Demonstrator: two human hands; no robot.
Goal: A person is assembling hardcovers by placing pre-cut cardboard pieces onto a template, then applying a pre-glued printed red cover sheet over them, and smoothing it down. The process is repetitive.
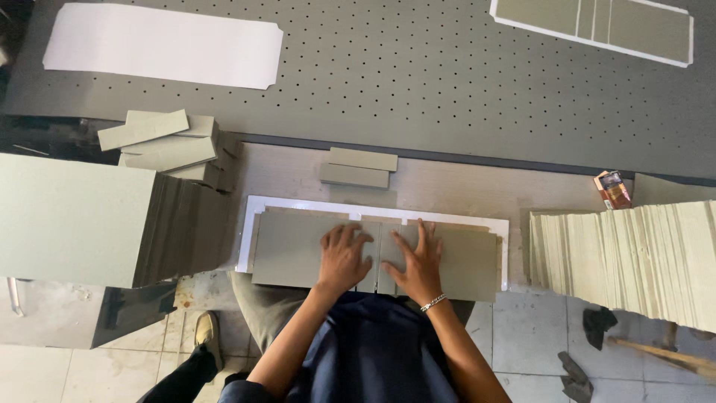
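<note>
Both hands lie flat on grey boards set on a white sheet (298, 203) at the near edge of the bench. My left hand (343, 257) presses with spread fingers on the large left grey board (287, 250). My right hand (419, 261), with a silver bracelet on its wrist, presses on the narrow middle strip (389, 242) and the edge of the right grey board (470, 261). Neither hand grips anything. Two short grey strips (358, 167) lie just beyond the white sheet.
A tall stack of large grey boards (74, 216) stands at left, with a pile of narrow grey strips (168, 145) behind it. A fanned stack of pale boards (634, 250) is at right, beside a small box (612, 189). On the perforated grey table (418, 82) lie a white sheet (160, 45) and an assembled panel (597, 22).
</note>
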